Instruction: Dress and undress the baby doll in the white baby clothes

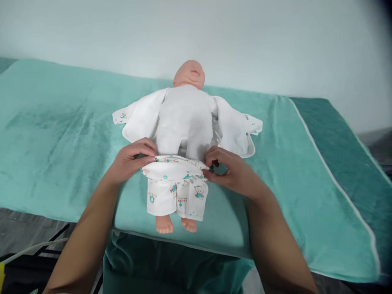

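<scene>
A baby doll (191, 75) lies on its back, its head toward the wall and its bare feet toward me. Printed white baby pants (161, 196) cover its lower legs, with the waistband bunched at about thigh height. My left hand (131, 160) pinches the waistband at its left end. At the right end my right hand (228, 169) has thumb and fingers closed on the same waistband. Above it, the doll's soft white body (186, 114) is uncovered. A white baby shirt (235, 122) is on its arms, the front panels spread open to both sides.
A green blanket (61, 143) covers the table under the doll, with a darker green strip (330, 130) at the right. Behind it rises a pale wall (122, 36). Green cloth (171, 261) hangs below the front edge. A pale cable (39, 245) runs at lower left.
</scene>
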`<state>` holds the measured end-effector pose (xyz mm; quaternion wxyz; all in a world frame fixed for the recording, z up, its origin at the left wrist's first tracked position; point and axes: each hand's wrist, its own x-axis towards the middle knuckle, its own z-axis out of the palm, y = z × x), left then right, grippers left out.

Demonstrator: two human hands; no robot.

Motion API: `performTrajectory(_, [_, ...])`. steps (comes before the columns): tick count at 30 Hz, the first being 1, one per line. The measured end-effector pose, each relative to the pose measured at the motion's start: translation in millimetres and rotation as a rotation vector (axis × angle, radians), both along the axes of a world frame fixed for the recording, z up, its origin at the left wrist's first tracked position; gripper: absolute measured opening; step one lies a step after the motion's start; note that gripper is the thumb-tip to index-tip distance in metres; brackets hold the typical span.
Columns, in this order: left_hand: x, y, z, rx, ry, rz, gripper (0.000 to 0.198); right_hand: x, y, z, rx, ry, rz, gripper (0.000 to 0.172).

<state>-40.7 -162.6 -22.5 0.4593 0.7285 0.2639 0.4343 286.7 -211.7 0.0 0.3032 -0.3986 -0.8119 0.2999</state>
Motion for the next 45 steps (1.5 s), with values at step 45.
performTrajectory(45, [57.3,45.4,-4.1,-0.169,-0.161,0.49,0.023,-16.1,34.4,-49.3,-0.161,0.436,-0.594,0.028])
